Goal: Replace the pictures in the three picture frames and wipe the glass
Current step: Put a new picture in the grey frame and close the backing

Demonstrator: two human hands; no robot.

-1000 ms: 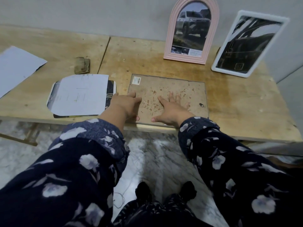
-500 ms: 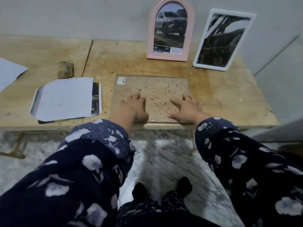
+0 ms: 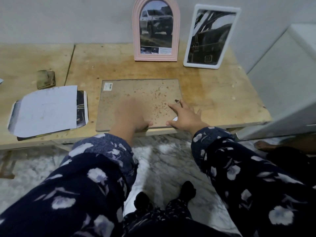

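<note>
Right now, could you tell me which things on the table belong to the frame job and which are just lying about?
Belong to the job:
face-down frame, under both hands
pink arched frame
white frame
loose prints and paper
folded cloth

Lying about:
sheet corner at the left edge
grey box

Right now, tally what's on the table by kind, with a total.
Frames: 3 (pink, white, face-down)
Paper stacks: 1
Cloths: 1
Total: 5
</note>
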